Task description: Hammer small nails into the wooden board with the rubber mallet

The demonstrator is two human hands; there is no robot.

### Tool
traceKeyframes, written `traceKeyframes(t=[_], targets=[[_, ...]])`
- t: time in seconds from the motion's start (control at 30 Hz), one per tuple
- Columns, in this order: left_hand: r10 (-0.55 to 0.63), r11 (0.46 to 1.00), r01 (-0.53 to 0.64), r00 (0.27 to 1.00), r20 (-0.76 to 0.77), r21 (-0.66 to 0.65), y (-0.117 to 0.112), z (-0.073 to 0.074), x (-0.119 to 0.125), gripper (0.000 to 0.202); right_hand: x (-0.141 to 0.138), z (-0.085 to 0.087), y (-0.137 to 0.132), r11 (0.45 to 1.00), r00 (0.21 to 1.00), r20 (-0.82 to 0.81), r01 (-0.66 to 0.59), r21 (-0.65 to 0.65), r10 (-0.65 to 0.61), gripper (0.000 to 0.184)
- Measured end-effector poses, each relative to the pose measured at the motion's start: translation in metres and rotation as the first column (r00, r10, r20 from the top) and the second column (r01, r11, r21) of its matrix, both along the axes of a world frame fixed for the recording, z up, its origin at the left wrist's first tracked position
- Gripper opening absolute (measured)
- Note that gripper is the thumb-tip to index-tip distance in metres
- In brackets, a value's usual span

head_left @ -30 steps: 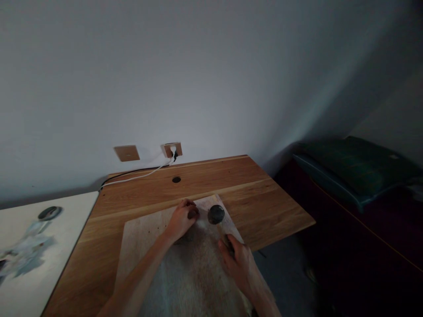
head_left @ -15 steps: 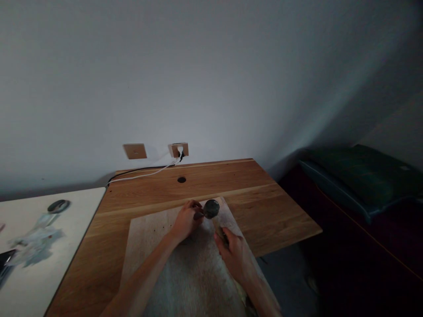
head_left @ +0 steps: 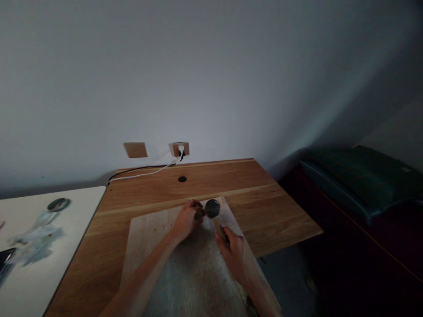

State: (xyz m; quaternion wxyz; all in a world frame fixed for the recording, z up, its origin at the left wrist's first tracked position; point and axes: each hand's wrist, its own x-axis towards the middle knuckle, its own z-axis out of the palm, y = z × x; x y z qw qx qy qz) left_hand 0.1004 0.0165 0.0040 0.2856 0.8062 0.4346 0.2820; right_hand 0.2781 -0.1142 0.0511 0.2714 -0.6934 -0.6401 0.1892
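My right hand [head_left: 233, 251] is wrapped round the pale wooden handle of a hammer [head_left: 212, 208], whose dark, round head is up by the board's far right corner. Close to the left of that head, my left hand [head_left: 188, 220] has its fingers pinched together just above the board; whatever they hold is hidden or too small to name. Both hands are over a pale, worn wooden board [head_left: 185, 281] that lies on the table. A few small dark dots mark the board left of my left hand; I cannot tell whether they are holes or nail heads.
The brown wooden table [head_left: 261, 198] meets the wall and has a round cable hole [head_left: 182, 179]. Cables [head_left: 142, 175] run to a wall socket [head_left: 180, 149]. On a white table [head_left: 79, 220] at left lie a tape roll [head_left: 58, 204] and crumpled plastic [head_left: 38, 240]. A cushion [head_left: 363, 176] is at right.
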Motion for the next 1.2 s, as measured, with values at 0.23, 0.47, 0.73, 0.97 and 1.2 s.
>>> traceKeyframes(t=[0.23, 0.47, 0.73, 0.97, 1.2], targets=[[0.0, 1.0, 0.0, 1.0, 0.009, -0.025, -0.0008, 0.0013, -0.0008, 0.018, 0.0011, -0.0019, -0.0021, 1.0, 1.0, -0.004, 0.0, 0.005, 0.0, 0.035], [0.014, 1.0, -0.014, 1.0, 0.013, 0.012, -0.0022, 0.0036, 0.0006, 0.02, -0.001, 0.0008, -0.0036, 1.0, 1.0, 0.013, -0.017, -0.011, 0.018, 0.029], [0.0, 1.0, 0.0, 1.0, 0.012, -0.003, -0.0019, 0.0039, -0.0009, 0.021, 0.0002, 0.0014, -0.0033, 0.999, 1.0, 0.006, -0.029, -0.036, 0.029, 0.03], [0.004, 1.0, -0.004, 1.0, 0.018, -0.02, -0.0033, 0.0073, -0.0002, 0.021, 0.0004, -0.0002, -0.0039, 0.999, 0.999, 0.038, -0.033, -0.012, 0.033, 0.029], [-0.003, 1.0, 0.003, 1.0, 0.019, 0.0, -0.0021, 0.0047, -0.0004, 0.022, -0.0021, 0.0023, -0.0039, 1.0, 0.999, 0.05, -0.019, -0.011, 0.019, 0.029]])
